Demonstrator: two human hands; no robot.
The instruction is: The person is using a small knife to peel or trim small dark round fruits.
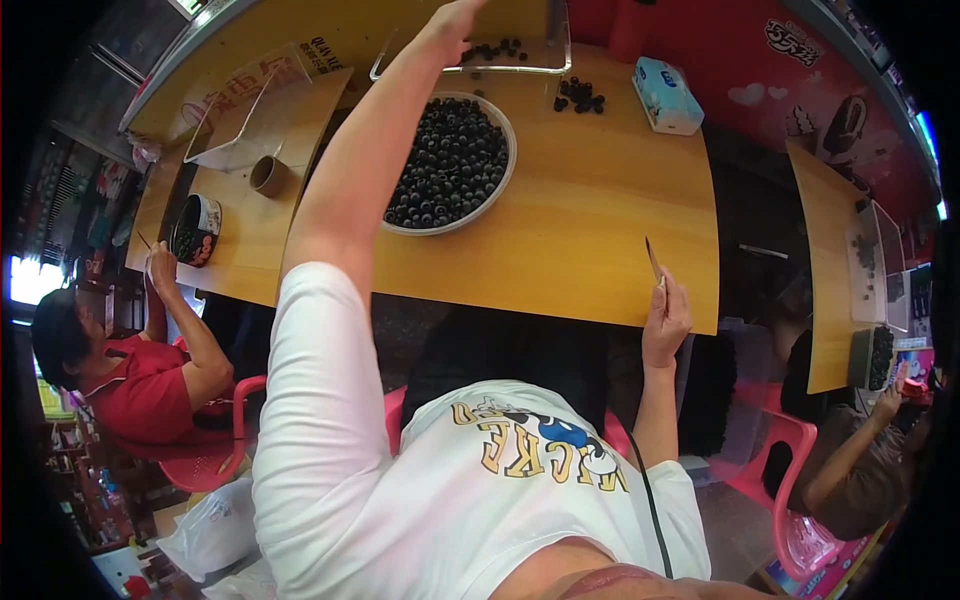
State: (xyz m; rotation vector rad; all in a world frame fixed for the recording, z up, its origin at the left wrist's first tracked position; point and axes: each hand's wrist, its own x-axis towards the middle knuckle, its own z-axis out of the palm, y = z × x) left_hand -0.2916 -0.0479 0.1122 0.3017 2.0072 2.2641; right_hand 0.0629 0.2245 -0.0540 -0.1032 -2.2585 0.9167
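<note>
My left arm stretches far across the wooden table [580, 180]. My left hand [445, 35] is over a clear plastic tray [520, 70] holding several small dark balls, its fingertips cut off by the upper edge. Under that forearm, partly covered by it, stands a large white bowl [512, 150] heaped with small dark round balls [450, 160] that have paler marks. At the table's near right edge, my right hand [668, 315] is closed round a thin paintbrush [653, 258], its dark pointed tip upward, away from the bowl.
Loose dark balls [578, 96] lie right of the tray, beside a blue tissue pack [668, 95]. On the left, a person in red [140, 385] works by a tub [197, 230] and a small brown cup [269, 177]. Another person [850, 470] sits at the right table [825, 300].
</note>
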